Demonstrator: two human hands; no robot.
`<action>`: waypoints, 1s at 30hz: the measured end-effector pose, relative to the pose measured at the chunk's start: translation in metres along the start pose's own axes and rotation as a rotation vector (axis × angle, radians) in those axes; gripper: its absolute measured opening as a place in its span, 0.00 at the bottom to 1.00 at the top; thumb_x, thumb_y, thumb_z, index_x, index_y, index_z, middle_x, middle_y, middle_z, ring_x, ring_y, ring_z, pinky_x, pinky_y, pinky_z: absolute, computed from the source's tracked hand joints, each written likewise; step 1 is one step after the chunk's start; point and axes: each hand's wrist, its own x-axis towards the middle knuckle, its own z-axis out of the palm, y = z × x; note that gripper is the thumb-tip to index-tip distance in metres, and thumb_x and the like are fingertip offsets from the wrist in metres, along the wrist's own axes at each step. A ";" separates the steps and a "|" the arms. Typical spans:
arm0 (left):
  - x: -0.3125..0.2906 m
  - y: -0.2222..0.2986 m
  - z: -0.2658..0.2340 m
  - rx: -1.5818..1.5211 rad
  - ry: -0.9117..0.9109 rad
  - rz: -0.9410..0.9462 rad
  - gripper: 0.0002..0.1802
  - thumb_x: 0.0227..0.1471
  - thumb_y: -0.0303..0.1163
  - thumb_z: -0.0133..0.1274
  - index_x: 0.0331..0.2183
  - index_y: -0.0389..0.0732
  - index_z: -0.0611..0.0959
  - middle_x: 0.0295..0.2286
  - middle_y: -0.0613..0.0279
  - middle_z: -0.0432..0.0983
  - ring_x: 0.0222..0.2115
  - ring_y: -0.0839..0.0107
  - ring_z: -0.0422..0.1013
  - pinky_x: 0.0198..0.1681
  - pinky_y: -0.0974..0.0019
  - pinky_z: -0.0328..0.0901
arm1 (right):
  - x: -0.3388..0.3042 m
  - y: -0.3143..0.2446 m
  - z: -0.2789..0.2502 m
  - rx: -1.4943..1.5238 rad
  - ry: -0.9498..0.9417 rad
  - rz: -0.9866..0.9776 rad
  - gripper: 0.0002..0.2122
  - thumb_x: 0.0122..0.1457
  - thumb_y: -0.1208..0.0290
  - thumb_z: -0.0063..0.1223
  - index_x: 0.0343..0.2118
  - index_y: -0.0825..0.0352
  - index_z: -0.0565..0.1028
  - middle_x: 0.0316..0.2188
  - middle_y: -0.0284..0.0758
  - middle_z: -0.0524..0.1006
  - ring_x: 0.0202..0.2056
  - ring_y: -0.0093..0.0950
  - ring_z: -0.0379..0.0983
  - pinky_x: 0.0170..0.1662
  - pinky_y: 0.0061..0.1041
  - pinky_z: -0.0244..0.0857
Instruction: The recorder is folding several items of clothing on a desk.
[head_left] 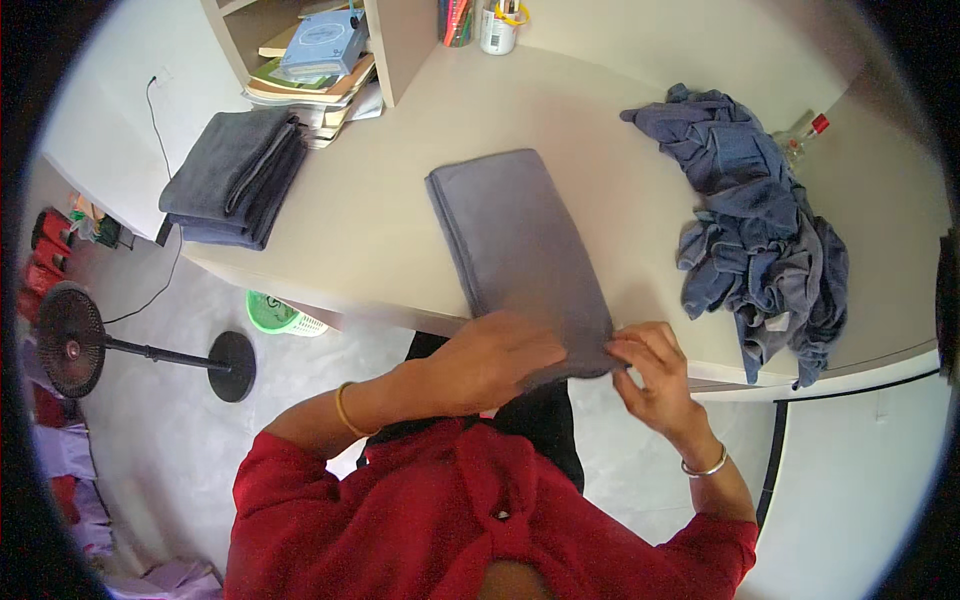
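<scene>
A grey-blue towel (520,220), folded into a long strip, lies on the desk in front of me, its near end at the desk's front edge. My left hand (490,365) is over the near left part of this towel, its fingers smeared by motion. At the near right corner, my right hand (655,375) pinches the towel's edge between thumb and fingers. To the left sits a stack of folded dark grey towels (235,175). A loose heap of crumpled grey-blue towels (755,220) lies on the right, partly hanging over the front edge.
The beige desk (390,220) curves around me. Books and papers (320,60) fill a shelf at the back left. Pen holders (498,28) stand at the back, and a red-capped bottle (803,140) is behind the heap. A black fan (72,340) and green basket (272,313) are on the floor.
</scene>
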 end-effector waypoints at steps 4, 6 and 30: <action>-0.019 0.009 -0.024 -0.175 0.021 -0.118 0.20 0.39 0.24 0.59 0.39 0.38 0.77 0.33 0.54 0.75 0.35 0.58 0.72 0.39 0.59 0.66 | 0.011 -0.024 0.003 0.170 0.057 -0.151 0.13 0.42 0.81 0.57 0.34 0.69 0.73 0.38 0.41 0.73 0.42 0.40 0.69 0.44 0.36 0.65; -0.027 0.011 -0.035 -0.249 0.134 -0.230 0.16 0.41 0.27 0.61 0.36 0.37 0.78 0.32 0.55 0.76 0.32 0.58 0.74 0.35 0.62 0.67 | 0.018 -0.032 0.000 0.516 0.081 -0.069 0.12 0.45 0.80 0.57 0.35 0.70 0.73 0.35 0.41 0.74 0.39 0.38 0.71 0.43 0.34 0.65; 0.019 -0.135 -0.074 -0.557 0.355 -0.822 0.20 0.50 0.29 0.55 0.46 0.40 0.70 0.23 0.68 0.70 0.23 0.80 0.62 0.24 0.74 0.59 | 0.153 0.029 0.044 0.890 0.109 0.578 0.22 0.54 0.75 0.51 0.52 0.68 0.62 0.29 0.33 0.73 0.27 0.18 0.66 0.26 0.19 0.59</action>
